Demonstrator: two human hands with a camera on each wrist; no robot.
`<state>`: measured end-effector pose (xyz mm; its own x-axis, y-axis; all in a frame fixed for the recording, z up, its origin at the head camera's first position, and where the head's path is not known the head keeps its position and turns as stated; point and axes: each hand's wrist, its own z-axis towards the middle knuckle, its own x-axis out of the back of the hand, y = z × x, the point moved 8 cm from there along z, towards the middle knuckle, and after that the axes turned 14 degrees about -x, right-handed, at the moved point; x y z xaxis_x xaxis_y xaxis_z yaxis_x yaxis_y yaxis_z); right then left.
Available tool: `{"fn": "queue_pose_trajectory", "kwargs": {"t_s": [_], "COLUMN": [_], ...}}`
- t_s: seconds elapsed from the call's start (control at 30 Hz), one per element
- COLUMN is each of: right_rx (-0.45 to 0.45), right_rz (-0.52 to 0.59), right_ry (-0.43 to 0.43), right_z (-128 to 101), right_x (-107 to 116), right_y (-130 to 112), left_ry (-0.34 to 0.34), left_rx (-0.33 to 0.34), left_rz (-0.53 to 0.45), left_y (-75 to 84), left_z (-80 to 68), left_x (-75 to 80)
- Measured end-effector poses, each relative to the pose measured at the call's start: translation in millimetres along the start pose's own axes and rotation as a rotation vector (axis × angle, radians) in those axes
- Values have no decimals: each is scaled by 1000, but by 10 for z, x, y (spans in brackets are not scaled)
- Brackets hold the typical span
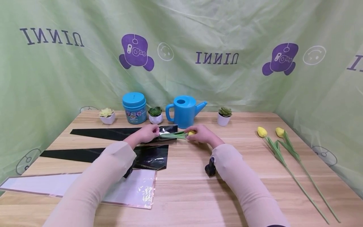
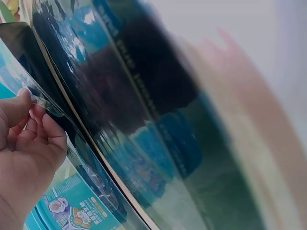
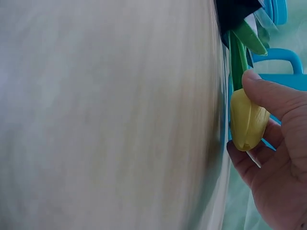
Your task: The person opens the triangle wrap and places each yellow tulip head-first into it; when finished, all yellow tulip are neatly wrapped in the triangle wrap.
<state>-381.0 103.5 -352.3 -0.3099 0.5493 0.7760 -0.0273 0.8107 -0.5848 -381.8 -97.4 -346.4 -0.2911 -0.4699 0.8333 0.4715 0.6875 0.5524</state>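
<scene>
Left hand [image 1: 146,134] pinches the edge of a glossy black plastic wrapping sheet [image 1: 119,133] at mid-table; right hand [image 1: 202,134] curls thumb and fingers round the smooth yellow bud of an artificial tulip [image 3: 247,120], whose green stem lies across the sheet's end. 2 more yellow tulips [image 1: 276,148] lie on the wooden tabletop [image 1: 187,189] to the right. Green backdrop [image 1: 85,75] print reads mirrored "UINNI"; the blue round tin [image 1: 134,108] label is unreadable.

— What colour is the tulip [image 1: 191,133] at twelve o'clock?
— Yellow bloom, green leaves, on a glossy black sleeve [image 1: 124,133].
— And behind it?
— A blue watering can [image 1: 184,112]; the green backdrop [image 1: 85,75] has purple mascots.
</scene>
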Motion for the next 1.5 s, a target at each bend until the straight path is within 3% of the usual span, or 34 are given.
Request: {"fn": "queue_pose_trajectory", "kwargs": {"t_s": [0.2, 0.63, 0.87, 1.07, 1.37, 1.5], "right_rx": [-26, 49, 73, 76, 72, 48], "right_rz": [21, -31, -45, 19, 41, 104], "right_ry": [-10, -7, -3, -11, 82, 131], "right_z": [31, 81, 36, -19, -2, -25], "right_x": [-62, -210, -205, -110, -75, -18], "right_y": [-67, -262, -247, -118, -51, -52], "left_ry": [-11, -17, -13, 7, 27, 13], "left_rx": [-19, -12, -1, -17, -39, -38], "left_rz": [-8, -1, -22, -10, -25, -35], "left_y": [31, 19, 18, 25, -5, 30], "left_z": [29, 12, -5, -22, -15, 5], "left_x": [-19, -29, -44, -21, -32, -13]}}
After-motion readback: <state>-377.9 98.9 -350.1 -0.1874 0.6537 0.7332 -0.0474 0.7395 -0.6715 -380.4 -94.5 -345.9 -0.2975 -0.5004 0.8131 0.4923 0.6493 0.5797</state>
